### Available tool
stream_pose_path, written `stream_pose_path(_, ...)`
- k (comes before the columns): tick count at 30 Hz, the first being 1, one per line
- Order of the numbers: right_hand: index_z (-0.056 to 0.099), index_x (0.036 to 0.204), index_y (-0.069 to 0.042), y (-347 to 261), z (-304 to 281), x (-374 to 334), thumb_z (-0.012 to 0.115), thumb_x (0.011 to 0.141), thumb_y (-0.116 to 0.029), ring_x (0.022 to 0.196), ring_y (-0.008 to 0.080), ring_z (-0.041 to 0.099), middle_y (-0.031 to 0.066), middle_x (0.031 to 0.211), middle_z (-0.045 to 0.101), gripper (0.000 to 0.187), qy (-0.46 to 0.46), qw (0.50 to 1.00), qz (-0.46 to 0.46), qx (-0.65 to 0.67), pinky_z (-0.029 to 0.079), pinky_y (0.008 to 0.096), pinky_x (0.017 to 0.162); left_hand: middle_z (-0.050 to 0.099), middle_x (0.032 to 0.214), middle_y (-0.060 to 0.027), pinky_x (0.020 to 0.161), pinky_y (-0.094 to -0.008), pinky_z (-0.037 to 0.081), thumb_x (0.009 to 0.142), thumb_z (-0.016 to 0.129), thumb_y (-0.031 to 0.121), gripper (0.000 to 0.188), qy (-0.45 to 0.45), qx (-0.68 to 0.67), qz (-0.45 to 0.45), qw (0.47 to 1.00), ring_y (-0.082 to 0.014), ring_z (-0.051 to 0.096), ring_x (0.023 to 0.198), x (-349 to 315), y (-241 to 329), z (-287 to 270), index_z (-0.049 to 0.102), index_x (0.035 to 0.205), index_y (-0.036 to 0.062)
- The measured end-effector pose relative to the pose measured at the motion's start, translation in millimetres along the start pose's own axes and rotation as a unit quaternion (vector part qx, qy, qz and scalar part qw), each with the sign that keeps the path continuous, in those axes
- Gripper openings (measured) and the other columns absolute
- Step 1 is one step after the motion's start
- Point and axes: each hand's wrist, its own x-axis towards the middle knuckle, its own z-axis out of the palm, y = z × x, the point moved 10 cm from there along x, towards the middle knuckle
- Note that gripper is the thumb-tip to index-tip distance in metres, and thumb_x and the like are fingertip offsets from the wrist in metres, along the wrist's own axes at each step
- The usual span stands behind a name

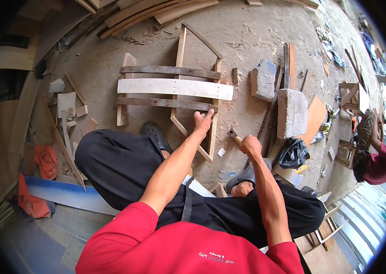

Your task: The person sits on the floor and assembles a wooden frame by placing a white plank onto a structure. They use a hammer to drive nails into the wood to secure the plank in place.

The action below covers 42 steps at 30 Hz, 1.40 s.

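Observation:
A wooden frame (180, 50) lies on the concrete floor with three slats across it: a dark one at the top, a white slat (174, 87) in the middle and a brown slat (159, 102) nearest me. My left hand (202, 122) presses on the right end of the brown slat, where it meets the frame's side rail. My right hand (250, 145) is shut on the handle of a hammer (234, 134), whose head sits just right of the frame. I squat with my black-trousered knees to either side.
Two grey stone blocks (291, 113) lie right of the frame, with a black plastic bag (293, 153) below them. Wood offcuts (70, 109) litter the left, planks the top. A blue-and-white board (65, 192) lies lower left. Another person (375, 155) crouches at the right edge.

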Motion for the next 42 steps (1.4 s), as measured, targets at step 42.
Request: stream_pose_path(42,0.075,0.101,-0.011,54.8,28.1,64.1,0.066,0.085,-0.042,0.079,0.0275,0.067,0.0109,0.086,0.073,0.036,0.003,0.983,-0.167,0.081,0.051,0.0411,0.067,0.069,0.095,-0.0096,0.089,-0.0417,0.046,0.086,0.068,0.023,0.021,0.104,0.469,0.436,0.761,-0.0296,0.062,0.097,-97.7,114.2,-44.3,0.067,0.102,0.0085)
